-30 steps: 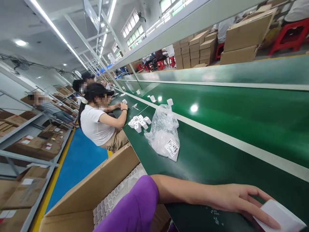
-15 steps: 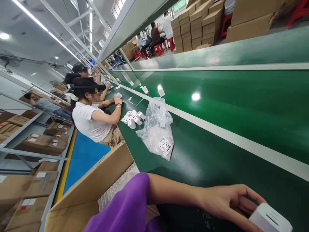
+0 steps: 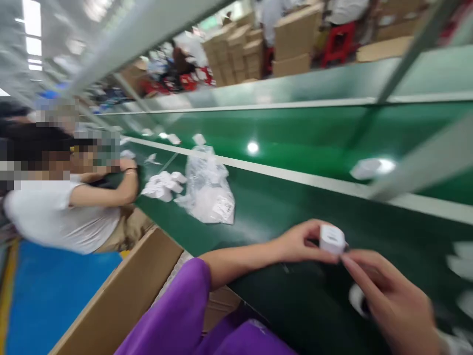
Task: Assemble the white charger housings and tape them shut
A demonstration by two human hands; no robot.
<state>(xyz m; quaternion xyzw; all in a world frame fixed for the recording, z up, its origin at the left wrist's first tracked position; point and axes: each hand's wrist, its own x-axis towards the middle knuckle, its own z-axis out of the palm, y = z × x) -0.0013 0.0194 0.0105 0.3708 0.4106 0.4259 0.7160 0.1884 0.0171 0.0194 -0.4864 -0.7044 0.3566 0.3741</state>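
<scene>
My left hand (image 3: 301, 242) grips a white charger housing (image 3: 331, 240) by its sides, above the green workbench. A dark mark, too blurred to read, shows on its face. My right hand (image 3: 388, 286) is at the housing's lower right edge, thumb and fingertips pinched together. A small dark bit shows at those fingertips, but I cannot make out what it is. Beneath my right hand, partly hidden by it, lies a round white thing with a dark middle (image 3: 357, 300). Farther left, a clear plastic bag (image 3: 210, 192) with a written label lies on the bench.
Several white housings (image 3: 162, 185) are grouped left of the bag, near a co-worker in a white shirt (image 3: 62, 212). An open cardboard box (image 3: 111, 301) stands at the bench edge. A white piece (image 3: 365, 169) lies on the green belt, beside a slanting post (image 3: 424, 158). More white pieces (image 3: 461, 266) lie at right.
The view has swung right, bringing my right hand into sight. My left hand still holds the white housing, now raised with a different face showing, and the right fingertips have met its edge.
</scene>
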